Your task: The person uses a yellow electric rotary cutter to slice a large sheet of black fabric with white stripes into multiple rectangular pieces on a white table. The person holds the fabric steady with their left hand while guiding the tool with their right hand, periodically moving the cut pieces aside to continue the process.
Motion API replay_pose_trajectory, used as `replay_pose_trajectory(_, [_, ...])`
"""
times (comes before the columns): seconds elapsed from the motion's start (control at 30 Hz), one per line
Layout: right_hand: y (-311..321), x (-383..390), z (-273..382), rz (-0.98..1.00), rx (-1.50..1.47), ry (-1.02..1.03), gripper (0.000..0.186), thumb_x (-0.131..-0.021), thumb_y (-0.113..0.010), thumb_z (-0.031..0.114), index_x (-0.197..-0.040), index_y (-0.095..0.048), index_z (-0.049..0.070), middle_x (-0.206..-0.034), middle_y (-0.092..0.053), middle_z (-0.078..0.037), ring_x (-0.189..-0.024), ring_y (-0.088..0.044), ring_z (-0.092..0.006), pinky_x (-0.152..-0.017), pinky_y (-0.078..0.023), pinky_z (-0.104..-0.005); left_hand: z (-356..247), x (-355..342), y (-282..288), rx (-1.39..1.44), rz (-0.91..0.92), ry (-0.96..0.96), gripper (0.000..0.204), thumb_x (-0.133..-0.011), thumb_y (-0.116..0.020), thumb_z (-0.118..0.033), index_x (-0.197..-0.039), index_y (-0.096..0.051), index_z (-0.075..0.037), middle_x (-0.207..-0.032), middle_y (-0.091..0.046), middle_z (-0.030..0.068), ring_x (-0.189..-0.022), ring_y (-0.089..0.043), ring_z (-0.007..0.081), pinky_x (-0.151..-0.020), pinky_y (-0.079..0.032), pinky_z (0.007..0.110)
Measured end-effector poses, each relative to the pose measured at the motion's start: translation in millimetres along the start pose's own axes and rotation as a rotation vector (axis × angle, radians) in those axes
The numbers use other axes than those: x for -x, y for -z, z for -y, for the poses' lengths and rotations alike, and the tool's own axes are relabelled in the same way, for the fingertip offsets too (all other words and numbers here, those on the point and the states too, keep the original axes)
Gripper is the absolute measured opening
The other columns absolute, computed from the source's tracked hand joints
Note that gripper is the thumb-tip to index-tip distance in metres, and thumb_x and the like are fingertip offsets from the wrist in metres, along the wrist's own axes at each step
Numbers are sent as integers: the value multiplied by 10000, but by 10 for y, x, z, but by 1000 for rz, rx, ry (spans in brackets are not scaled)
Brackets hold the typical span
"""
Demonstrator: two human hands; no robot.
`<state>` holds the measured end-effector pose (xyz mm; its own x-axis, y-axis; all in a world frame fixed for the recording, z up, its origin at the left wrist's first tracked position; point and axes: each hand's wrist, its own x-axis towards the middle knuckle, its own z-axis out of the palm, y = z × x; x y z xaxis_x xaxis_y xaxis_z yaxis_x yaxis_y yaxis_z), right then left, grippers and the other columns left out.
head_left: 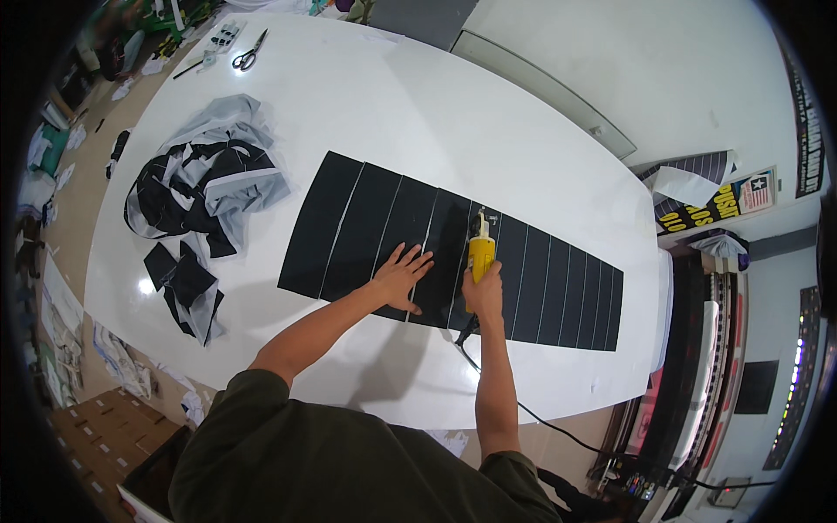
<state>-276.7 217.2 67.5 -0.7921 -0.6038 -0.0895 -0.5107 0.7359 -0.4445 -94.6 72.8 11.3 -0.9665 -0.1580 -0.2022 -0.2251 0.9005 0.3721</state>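
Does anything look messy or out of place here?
Yes: crumpled black-and-grey fabric is heaped on the white table at left, untidy beside the black strips lying flat under the left hand. Pale scraps also litter the floor.

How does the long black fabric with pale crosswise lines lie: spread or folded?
Spread: the fabric lies flat on the white tabletop, corners showing at both ends.

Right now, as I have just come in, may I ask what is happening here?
A person's right hand holds a yellow corded power tool over a row of black panels divided by pale lines. The left hand rests spread on the row, left of the tool. Crumpled grey and black fabric lies farther left.
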Motion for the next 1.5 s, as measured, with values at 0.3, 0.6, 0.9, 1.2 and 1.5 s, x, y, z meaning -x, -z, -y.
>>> replay_pose_trajectory(0.3, [-33, -443, 71, 12, 9, -5, 588, -922, -698, 309, -1285, -410, -54, -1116, -656, -374, -1016, -680, -551, -881, -569, -574, 9, 10, 21, 26, -20, -7, 1242, -726, -793, -705, -1658, -274, -68, -1749, -194, 129, -1628, -91, 358, -1303, -39, 594])
replay_pose_trajectory(0.6, [-38, -709, 162, -3, 5, -6, 616, -917, -711, 333, -1279, -409, -63, -1099, -674, -405, -1035, -678, -568, -899, -566, -583, 17, 13, 10, 32, -17, -7, 1235, -731, -793, -699, -1659, -274, -69, -1748, -199, 125, -1630, -86, 347, -1304, -31, 591])
replay_pose_trajectory(0.9, [-46, -752, 204, -3, -5, -16, 605, -915, -705, 334, -1263, -407, -61, -1104, -670, -407, -1031, -677, -572, -898, -568, -583, 12, 5, 31, 41, -3, 2, 1241, -733, -789, -704, -1663, -265, -71, -1750, -191, 124, -1631, -81, 347, -1306, -30, 589])
replay_pose_trajectory(1.2, [119, -1027, 208, -36, 17, -35, 607, -931, -697, 360, -1278, -427, -59, -1123, -675, -388, -1043, -678, -558, -905, -560, -577, -38, -27, 53, -4, 14, -13, 1244, -753, -759, -735, -1675, -233, -87, -1759, -157, 118, -1633, -54, 345, -1305, -20, 589])
replay_pose_trajectory(1.5, [781, 890, -545, -63, -136, -44, 618, -958, -703, 249, -1396, -404, -69, -1111, -681, -360, -1038, -681, -540, -898, -551, -541, -44, -85, 56, -8, -18, 3, 1221, -816, -629, -815, -1684, -196, -75, -1763, -90, 181, -1623, -32, 420, -1287, -6, 618])
